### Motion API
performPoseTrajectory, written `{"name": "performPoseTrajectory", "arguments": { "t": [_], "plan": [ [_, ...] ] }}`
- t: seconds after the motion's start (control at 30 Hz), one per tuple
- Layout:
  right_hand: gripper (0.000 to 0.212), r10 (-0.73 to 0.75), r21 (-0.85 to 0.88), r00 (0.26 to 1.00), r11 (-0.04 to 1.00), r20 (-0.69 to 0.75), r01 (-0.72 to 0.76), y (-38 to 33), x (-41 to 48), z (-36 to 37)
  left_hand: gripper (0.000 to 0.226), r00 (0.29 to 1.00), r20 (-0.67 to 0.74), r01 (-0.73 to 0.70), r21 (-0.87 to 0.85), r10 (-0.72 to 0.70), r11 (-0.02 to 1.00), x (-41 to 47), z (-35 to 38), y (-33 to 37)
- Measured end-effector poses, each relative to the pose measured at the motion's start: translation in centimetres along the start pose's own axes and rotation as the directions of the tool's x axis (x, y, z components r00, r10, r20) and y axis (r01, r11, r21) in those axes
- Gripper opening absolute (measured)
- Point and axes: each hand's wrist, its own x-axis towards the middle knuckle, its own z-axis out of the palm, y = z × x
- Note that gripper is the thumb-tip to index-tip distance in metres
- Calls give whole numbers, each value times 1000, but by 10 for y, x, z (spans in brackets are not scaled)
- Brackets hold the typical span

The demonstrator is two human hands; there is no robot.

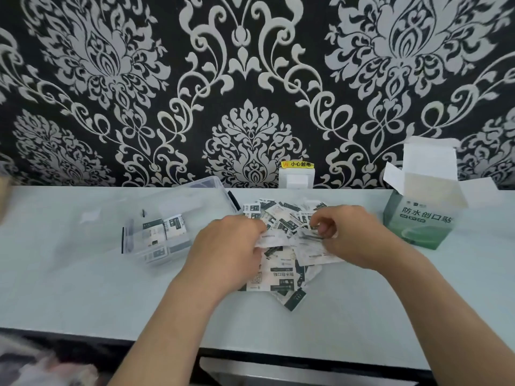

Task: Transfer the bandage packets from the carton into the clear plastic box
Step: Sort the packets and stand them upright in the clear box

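A loose pile of white and dark green bandage packets (284, 277) lies on the pale table in the middle. My left hand (225, 252) rests on the pile's left side, fingers curled around some packets. My right hand (345, 235) is on the right side and pinches packets between thumb and fingers. The clear plastic box (139, 218) stands to the left with its lid open, and a few packets (164, 232) lie inside it. The green carton (418, 218) stands at the right, its white flaps open.
A patterned black and white wall runs along the table's far edge. A white wall socket (296, 176) with a yellow label sits behind the pile. The table's dark front edge (278, 352) is near my body. Blurred pinkish things lie at the bottom left.
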Motion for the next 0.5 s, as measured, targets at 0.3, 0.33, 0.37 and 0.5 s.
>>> {"name": "performPoseTrajectory", "arguments": {
  "t": [0.3, 0.33, 0.37, 0.5],
  "plan": [
    [15, -9, 52, 999, 999, -40, 11, -4, -5, -4, 18, 996, 68, 65, -238, -50, 969, 3, 1, 0],
    [16, 3, 66, 1000, 998, -7, -2, -3, -5, -3, 14, 998, 40, 59, -240, -50, 969, 6, 3, 1],
    [16, 10, 75, 1000, 997, 16, -12, -2, -4, -1, 15, 998, 13, 60, -243, -58, 968, 8, 6, 2],
    [5, 40, 105, 998, 994, -49, -34, 4, -2, 0, 23, 989, 13, 128, -553, -145, 823, 16, 11, 10]
  ]
}}
